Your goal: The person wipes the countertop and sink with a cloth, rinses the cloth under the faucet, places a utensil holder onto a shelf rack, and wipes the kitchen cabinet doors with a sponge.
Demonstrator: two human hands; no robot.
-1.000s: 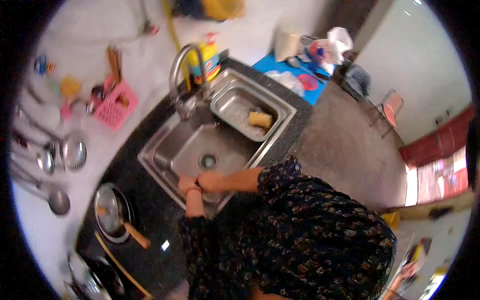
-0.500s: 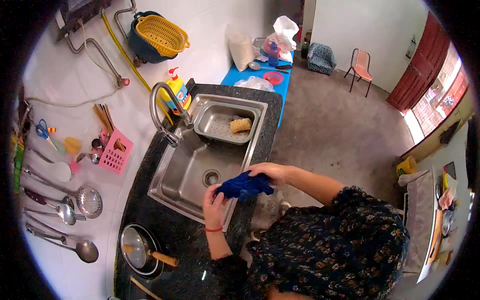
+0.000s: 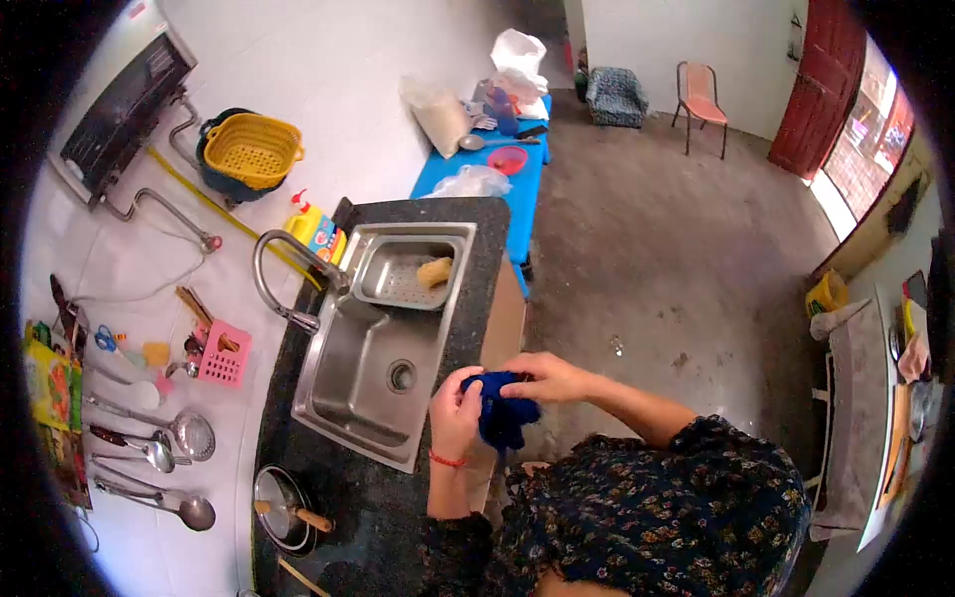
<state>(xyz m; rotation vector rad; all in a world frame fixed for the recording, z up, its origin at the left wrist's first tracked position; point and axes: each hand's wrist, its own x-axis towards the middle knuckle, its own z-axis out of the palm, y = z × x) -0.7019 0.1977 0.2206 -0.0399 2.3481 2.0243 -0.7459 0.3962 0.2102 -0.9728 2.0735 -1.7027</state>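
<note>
The left hand (image 3: 456, 413) and the right hand (image 3: 547, 378) both have their grip clamped on a bunched dark blue cloth (image 3: 505, 410), thumbs and fingers pressed into its folds, the two hands nearly meeting. The cloth is held up just beside the sink (image 3: 363, 343), on the body's side of it, clear of the basin. A red band circles the left wrist.

The sink's main basin shows bare steel around its drain (image 3: 401, 376). A perforated steel tray (image 3: 383, 291) sits at the sink's far end with a yellowish sponge-like piece (image 3: 434, 272) in it. Near the opposite end of the sink, on the dark desk (image 3: 373, 507), stands a lidded pan (image 3: 274, 493). On the wall near the sink, a pink holder (image 3: 211, 366) carries utensils, and a yellow basket (image 3: 295, 151) nests in a dark one. Beyond the sink, a pink bowl (image 3: 493, 162) holds something too small to name.

The fingers hide much of the cloth, so its full shape cannot be told. The pan's contents are hard to make out through its lid. A thin stick (image 3: 302, 576) past the pan is cut off by the lower edge.
</note>
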